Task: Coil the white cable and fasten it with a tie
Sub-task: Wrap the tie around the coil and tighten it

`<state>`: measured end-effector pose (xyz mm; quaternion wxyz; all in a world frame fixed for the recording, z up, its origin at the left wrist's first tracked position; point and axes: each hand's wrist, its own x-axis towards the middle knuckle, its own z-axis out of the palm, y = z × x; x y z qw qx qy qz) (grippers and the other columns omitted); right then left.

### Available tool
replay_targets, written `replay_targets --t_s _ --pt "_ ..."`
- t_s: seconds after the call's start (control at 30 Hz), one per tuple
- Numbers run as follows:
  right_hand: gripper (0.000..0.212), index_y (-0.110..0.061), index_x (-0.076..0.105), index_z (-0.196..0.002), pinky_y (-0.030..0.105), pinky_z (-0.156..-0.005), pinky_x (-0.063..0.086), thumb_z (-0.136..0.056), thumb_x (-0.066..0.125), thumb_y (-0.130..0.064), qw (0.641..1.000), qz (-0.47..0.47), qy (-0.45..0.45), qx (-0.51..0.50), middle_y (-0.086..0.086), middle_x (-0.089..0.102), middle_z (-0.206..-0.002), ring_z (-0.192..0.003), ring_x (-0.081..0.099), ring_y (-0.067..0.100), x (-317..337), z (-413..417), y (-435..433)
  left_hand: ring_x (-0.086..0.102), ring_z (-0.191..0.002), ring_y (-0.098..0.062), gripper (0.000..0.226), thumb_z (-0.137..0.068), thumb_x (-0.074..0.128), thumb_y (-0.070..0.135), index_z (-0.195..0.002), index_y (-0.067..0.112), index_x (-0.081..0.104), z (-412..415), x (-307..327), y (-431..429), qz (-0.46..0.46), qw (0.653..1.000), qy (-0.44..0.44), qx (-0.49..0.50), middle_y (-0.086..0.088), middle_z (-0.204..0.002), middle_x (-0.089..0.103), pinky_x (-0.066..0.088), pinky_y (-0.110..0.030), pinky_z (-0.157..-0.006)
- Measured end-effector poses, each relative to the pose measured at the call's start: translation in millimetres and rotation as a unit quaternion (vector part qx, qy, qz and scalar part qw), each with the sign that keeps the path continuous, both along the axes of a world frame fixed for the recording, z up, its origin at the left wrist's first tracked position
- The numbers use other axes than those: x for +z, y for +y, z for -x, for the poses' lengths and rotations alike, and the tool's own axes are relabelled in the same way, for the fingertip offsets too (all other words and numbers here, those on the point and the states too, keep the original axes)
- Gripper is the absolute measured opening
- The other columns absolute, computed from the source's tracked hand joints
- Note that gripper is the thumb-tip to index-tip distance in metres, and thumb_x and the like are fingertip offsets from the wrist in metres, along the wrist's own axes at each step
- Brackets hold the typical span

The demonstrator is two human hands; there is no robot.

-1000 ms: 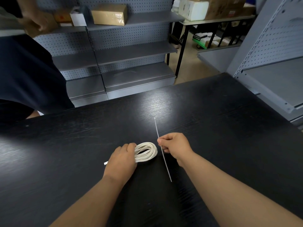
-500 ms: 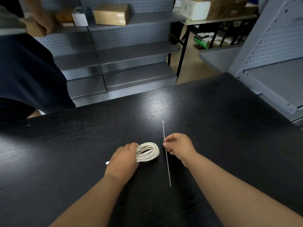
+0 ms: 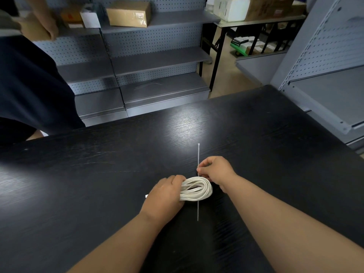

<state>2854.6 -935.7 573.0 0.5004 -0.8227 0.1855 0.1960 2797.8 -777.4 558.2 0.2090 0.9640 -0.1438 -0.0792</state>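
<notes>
A black wood-grain table [image 3: 98, 184] fills the lower part of the head view. Behind it stands grey perforated metal shelving [image 3: 157, 60], with a brown taped cardboard box [image 3: 129, 13] on its top shelf. A second person in dark clothing [image 3: 29, 85] stands at the table's far left edge. More grey shelving [image 3: 325, 85] stands at the right. Nothing lies between the camera and the hands.

A white cable wound into a flat oval coil [image 3: 197, 189] lies on the table near its front middle. A thin pale plastic cable tie [image 3: 198, 154] lies straight, pointing away from the person. Its middle is hidden where it crosses the coil, apparently underneath; its ends stick out beyond and in front.

The left hand [image 3: 165, 194] lies palm down with its fingers curled over the coil's left side, gripping the loops together. A small white end of the cable [image 3: 146, 196] pokes out to the left of this hand. The right hand [image 3: 215, 170] sits just beyond the coil, knuckles up, pinching the tie between thumb and fingertip right at the coil's far edge. Both forearms reach in from the bottom of the view.
</notes>
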Motion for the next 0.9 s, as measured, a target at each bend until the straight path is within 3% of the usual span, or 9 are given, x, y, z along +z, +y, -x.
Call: replay_targets --t_s 0.33,0.5,0.6,0.7,0.8,0.9 --pt "0.015 -0.016 0.064 -0.069 0.030 -0.079 0.051 -0.082 0.070 -0.012 0.998 0.032 0.028 0.044 0.001 0.062 -0.074 -0.079 0.059 0.015 5.6 -10.1 -6.4 0.050 -0.104 -0.021 0.032 -0.091 0.047 0.022 -0.123 0.020 0.046 -8.4 -3.4 -19.2 -0.046 0.998 -0.006 -0.039 -0.001 -0.118 0.054 0.040 -0.030 -0.087" --pt "0.006 -0.005 0.069 -0.077 0.034 -0.076 0.052 -0.081 0.069 -0.009 0.997 0.048 0.031 0.056 0.003 0.060 -0.069 -0.067 0.055 0.014 6.0 -16.2 -6.9 0.051 -0.102 -0.023 0.031 -0.091 0.046 0.018 -0.122 0.018 0.046 -14.4 -6.8 -27.2 -0.068 0.997 -0.012 -0.024 -0.003 -0.117 0.054 0.040 -0.032 -0.086" --pt "0.012 -0.008 0.066 -0.072 0.037 -0.086 0.051 -0.083 0.065 -0.012 0.994 0.067 0.031 0.083 0.008 0.065 -0.080 -0.075 0.058 0.019 9.9 -20.1 -6.1 0.051 -0.101 -0.025 0.030 -0.091 0.044 0.017 -0.121 0.017 0.046 -15.5 -6.8 -30.6 -0.079 0.997 -0.013 -0.015 -0.004 -0.116 0.055 0.040 -0.033 -0.085" --pt "0.018 -0.004 0.070 -0.081 0.041 -0.091 0.050 -0.085 0.063 -0.020 0.988 0.102 0.015 0.111 0.014 0.070 -0.097 -0.094 0.063 0.027 13.3 -22.8 -4.1 0.051 -0.101 -0.024 0.030 -0.091 0.044 0.017 -0.121 0.017 0.046 -15.8 -7.2 -31.1 -0.086 0.996 -0.017 -0.015 -0.004 -0.116 0.055 0.040 -0.032 -0.085" --pt "0.019 -0.017 0.061 -0.066 0.040 -0.087 0.052 -0.083 0.069 -0.020 0.991 0.087 -0.010 0.099 0.004 0.067 -0.079 -0.082 0.061 0.019 7.6 -23.9 -5.8 0.051 -0.102 -0.024 0.030 -0.091 0.044 0.017 -0.121 0.017 0.046 -16.1 -7.1 -31.5 -0.088 0.996 -0.016 -0.016 -0.004 -0.116 0.055 0.040 -0.032 -0.086" --pt "0.022 -0.019 0.058 -0.064 0.040 -0.083 0.053 -0.079 0.073 -0.012 0.994 0.068 -0.030 0.083 -0.002 0.060 -0.068 -0.071 0.057 0.015 2.3 -25.6 -7.7 0.051 -0.103 -0.025 0.031 -0.091 0.043 0.016 -0.122 0.016 0.046 -17.3 -7.0 -32.8 -0.093 0.995 -0.015 -0.017 -0.005 -0.117 0.054 0.040 -0.033 -0.087"
